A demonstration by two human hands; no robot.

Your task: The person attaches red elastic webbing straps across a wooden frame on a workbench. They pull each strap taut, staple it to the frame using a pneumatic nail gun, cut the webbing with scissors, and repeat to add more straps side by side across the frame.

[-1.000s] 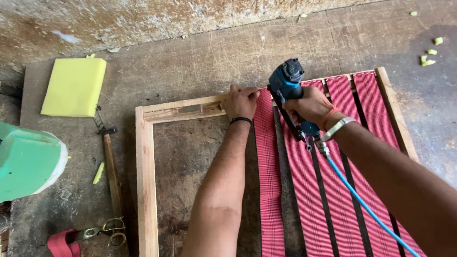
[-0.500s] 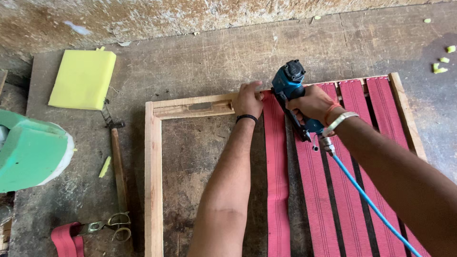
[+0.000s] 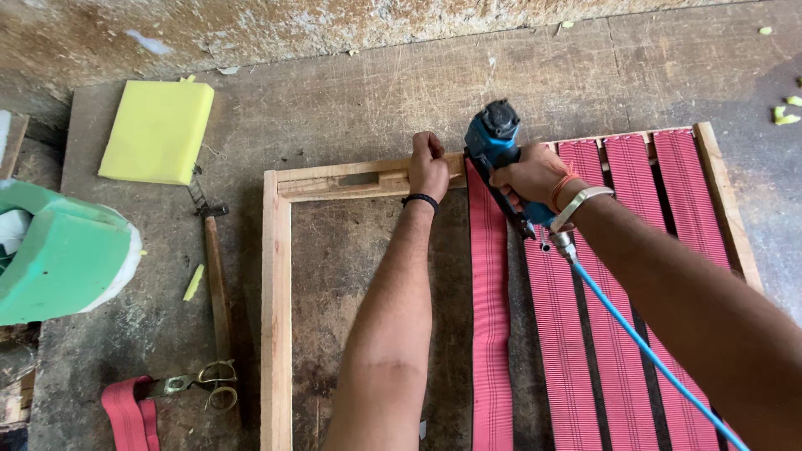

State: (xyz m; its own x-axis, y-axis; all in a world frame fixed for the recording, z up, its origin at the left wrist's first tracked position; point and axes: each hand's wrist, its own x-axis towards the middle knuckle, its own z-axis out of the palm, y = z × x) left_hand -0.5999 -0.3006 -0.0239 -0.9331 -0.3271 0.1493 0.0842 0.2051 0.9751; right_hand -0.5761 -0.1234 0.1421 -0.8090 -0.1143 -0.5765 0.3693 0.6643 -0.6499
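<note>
**Stapling webbing onto a wooden frame**

Lying at far left: green foam block (image 3: 63, 255), yellow foam pad (image 3: 157, 129), hammer (image 3: 215, 276) flat on the worn bench, scissors (image 3: 200, 382) resting beside a loose red strap end (image 3: 129, 415). Spanning the middle: bare wooden frame (image 3: 276, 309), open on its left half. Pressing down on the top rail with the left hand (image 3: 428, 167), fingers curled shut over the rail edge, seemingly steadying the frame and pinning the end of the leftmost red webbing strip (image 3: 490, 317). Gripping the blue pneumatic stapler (image 3: 494, 154) with the right hand (image 3: 535, 177), fingers wrapped tight around the handle, nose aimed at the strip's end on the rail. Trailing toward lower right: blue air hose (image 3: 643, 342) across further webbing strips (image 3: 635, 250) already stretched over the frame.
</note>
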